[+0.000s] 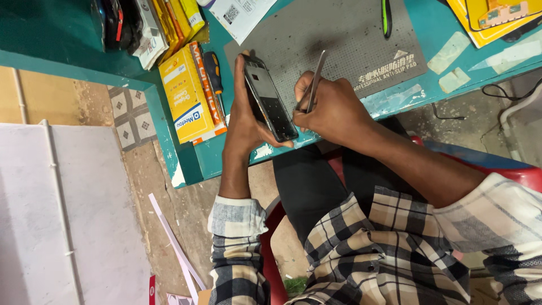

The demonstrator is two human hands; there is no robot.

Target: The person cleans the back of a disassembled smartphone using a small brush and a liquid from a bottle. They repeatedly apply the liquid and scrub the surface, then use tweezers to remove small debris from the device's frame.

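Note:
My left hand [244, 121] grips a dark opened phone [269, 100] by its edges, tilted on its side over the near edge of the teal workbench [195, 155]. My right hand [327, 107] holds a pair of metal tweezers [316, 79], their tip pointing down toward the phone's inner side. Both hands are close together above a grey anti-slip mat [339, 39].
A yellow box [186, 96] and an orange-handled screwdriver [213, 70] lie left of the phone. More boxes and papers are stacked at the top left. A green-black tool [386, 17] rests on the mat. Yellow packaging sits top right. Tape strips [449, 53] stick to the bench.

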